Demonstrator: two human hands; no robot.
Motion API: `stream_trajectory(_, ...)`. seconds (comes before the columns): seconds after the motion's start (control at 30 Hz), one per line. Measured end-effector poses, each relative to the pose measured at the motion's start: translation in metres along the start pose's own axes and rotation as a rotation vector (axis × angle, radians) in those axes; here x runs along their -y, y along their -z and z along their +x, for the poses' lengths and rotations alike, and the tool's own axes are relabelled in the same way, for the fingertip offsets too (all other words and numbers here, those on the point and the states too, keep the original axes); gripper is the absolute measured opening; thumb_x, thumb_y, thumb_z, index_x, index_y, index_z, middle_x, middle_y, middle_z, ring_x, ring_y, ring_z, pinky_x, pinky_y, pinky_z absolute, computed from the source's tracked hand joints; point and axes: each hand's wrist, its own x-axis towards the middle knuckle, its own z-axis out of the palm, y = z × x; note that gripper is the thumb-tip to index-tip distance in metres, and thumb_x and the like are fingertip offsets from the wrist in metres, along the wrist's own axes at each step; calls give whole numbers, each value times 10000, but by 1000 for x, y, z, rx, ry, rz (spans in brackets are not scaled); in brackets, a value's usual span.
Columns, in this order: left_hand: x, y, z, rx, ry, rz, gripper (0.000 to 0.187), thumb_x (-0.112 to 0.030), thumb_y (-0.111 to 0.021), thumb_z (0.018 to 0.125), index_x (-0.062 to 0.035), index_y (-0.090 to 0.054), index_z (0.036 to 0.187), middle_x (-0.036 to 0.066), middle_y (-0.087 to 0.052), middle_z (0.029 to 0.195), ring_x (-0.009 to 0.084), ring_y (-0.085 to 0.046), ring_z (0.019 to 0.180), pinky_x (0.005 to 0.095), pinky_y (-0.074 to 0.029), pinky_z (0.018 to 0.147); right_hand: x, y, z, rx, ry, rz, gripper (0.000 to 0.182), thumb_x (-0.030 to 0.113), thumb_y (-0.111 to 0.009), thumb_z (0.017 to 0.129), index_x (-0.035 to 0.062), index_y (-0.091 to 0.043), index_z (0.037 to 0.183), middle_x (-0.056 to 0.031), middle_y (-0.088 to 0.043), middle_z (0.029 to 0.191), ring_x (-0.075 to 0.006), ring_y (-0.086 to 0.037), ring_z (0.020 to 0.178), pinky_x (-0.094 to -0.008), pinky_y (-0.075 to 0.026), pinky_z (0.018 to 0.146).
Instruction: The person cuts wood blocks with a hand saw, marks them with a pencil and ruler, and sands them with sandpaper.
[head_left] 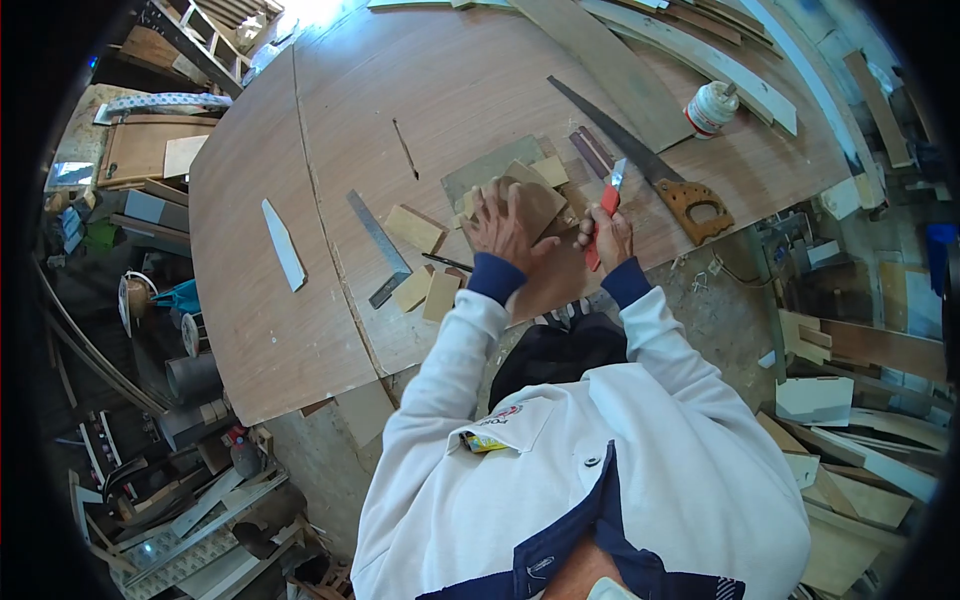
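Right hand (608, 238) fisted around red utility knife (606, 205), blade up. Left hand (505, 228) spread flat, pressing wood piece (535, 205) near table's (250, 330) front edge. Handsaw (650, 165) just right; steel square (380, 245), small offcuts (415, 228) left; glue bottle (711, 107) toward far right corner.

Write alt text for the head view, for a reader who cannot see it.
A person's left hand presses a wood piece flat on a brown table, while the right hand grips a red knife beside it. A handsaw, a glue bottle, a steel square and small wood offcuts lie around.
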Motion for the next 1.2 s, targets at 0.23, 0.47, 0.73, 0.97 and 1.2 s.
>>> stream_trajectory(0.23,11,-1,18,149,-77,-35,818,-264,-672,722,-76,-290,1420,232,-345,1424,473,-311,1306,540,-275,1071,1,20,-4,42,-171,4,286,354,-507,952,73,-521,900,28,-437,606,-79,-417,449,-259,-405,403)
stream_trajectory(0.47,16,40,27,191,-66,-41,460,-132,-559,782,-65,-468,1228,272,-608,1084,406,-619,958,477,-504,779,16,5,-21,73,61,-213,275,335,-557,935,73,-478,911,-11,-537,643,-92,-526,439,-255,-427,371)
stream_trajectory(0.73,48,62,30,153,-250,-265,322,-178,-509,816,-17,-595,1081,232,-644,801,417,-623,776,474,-492,718,4,-10,3,190,131,-334,236,272,-556,926,45,-494,938,-69,-657,752,-118,-551,413,-269,-435,362)
stream_trajectory(0.97,52,37,33,191,-298,-220,372,-186,-547,808,-23,-586,1140,240,-655,850,429,-628,796,486,-499,736,-10,7,11,114,177,-693,373,370,-485,936,5,-565,948,-166,-656,811,-256,-622,636,-348,-479,559)
stream_trajectory(1.2,19,33,20,288,-182,-67,293,-231,-582,845,-144,-610,1123,209,-659,786,393,-648,765,485,-505,669,-15,19,-26,239,-20,-812,659,578,-318,943,-6,-617,889,-244,-631,866,-410,-593,888,-433,-442,791)
